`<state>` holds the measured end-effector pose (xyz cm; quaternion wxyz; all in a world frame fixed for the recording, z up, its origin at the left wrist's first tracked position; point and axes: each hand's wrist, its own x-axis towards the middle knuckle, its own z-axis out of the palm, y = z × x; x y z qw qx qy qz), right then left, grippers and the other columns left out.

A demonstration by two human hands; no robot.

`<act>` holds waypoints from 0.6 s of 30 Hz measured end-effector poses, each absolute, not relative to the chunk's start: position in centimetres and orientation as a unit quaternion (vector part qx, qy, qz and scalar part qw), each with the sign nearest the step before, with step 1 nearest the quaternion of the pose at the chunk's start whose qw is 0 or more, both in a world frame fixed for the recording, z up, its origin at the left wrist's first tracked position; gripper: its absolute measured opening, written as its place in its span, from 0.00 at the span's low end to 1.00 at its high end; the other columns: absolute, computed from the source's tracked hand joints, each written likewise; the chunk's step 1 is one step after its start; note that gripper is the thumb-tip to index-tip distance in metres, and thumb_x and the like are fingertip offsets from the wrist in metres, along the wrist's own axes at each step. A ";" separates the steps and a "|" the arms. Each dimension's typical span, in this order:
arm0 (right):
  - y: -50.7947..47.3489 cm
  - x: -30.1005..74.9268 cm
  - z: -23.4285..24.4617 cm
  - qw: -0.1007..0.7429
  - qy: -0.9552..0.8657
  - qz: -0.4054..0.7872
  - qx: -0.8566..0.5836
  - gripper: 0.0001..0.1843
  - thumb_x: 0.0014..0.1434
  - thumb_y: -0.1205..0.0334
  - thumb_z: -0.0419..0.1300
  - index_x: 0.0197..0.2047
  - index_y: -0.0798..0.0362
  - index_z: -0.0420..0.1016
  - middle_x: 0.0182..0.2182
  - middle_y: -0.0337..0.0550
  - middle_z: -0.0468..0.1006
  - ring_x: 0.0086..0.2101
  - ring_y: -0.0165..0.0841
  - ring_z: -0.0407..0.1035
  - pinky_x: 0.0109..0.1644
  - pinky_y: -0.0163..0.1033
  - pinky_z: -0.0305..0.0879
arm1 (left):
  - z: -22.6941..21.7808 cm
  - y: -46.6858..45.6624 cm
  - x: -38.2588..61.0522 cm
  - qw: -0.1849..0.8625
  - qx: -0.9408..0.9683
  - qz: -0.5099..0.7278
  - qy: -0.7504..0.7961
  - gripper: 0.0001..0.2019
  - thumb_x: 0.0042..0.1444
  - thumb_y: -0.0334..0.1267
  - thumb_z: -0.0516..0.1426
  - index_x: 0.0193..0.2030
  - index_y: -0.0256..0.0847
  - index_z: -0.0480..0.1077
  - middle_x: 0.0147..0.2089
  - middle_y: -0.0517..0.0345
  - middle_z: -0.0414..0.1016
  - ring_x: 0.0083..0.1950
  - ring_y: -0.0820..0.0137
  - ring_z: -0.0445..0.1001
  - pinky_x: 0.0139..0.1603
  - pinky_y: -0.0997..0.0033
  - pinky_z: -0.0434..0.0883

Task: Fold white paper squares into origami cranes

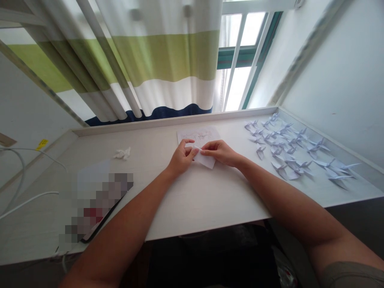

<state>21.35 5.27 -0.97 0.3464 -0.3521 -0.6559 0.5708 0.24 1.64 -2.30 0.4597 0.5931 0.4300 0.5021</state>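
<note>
A small folded piece of white paper (205, 161) is held above the middle of the desk. My left hand (181, 157) pinches its left corner between thumb and fingers. The thumb and fingertips of my right hand (221, 153) close on its upper edge. Behind my hands, a sheet of paper with reddish and dark marks (199, 134) lies flat on the desk. Several folded white paper cranes (291, 150) stand grouped to the right of my right hand.
The white desk (168, 200) has a raised rim at the back. To the left lie a crumpled white tissue (122, 154), a pixelated device with a dark edge (102, 208), a pale sheet (93, 175) and white cables (33, 200). Curtains (165, 56) hang behind.
</note>
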 end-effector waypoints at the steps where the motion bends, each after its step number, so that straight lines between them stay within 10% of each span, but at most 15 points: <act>1: 5.2 21.2 -1.0 0.361 -0.646 0.577 -0.345 0.23 0.51 0.42 0.76 0.36 0.55 0.84 0.30 0.41 0.82 0.29 0.30 0.70 0.33 0.37 0.62 | -2.3 1.6 0.4 0.470 0.578 0.512 0.428 0.28 0.54 0.54 0.71 0.54 0.41 0.70 0.29 0.63 0.79 0.30 0.71 0.75 0.36 0.71 0.74; 18: 5.1 20.4 -1.5 0.427 -0.630 0.565 -0.320 0.24 0.55 0.39 0.74 0.32 0.54 0.83 0.30 0.42 0.82 0.32 0.32 0.72 0.38 0.38 0.68 | -2.6 1.6 0.4 0.403 0.621 0.475 0.476 0.23 0.52 0.58 0.71 0.24 0.38 0.75 0.25 0.56 0.77 0.28 0.69 0.73 0.30 0.70 0.68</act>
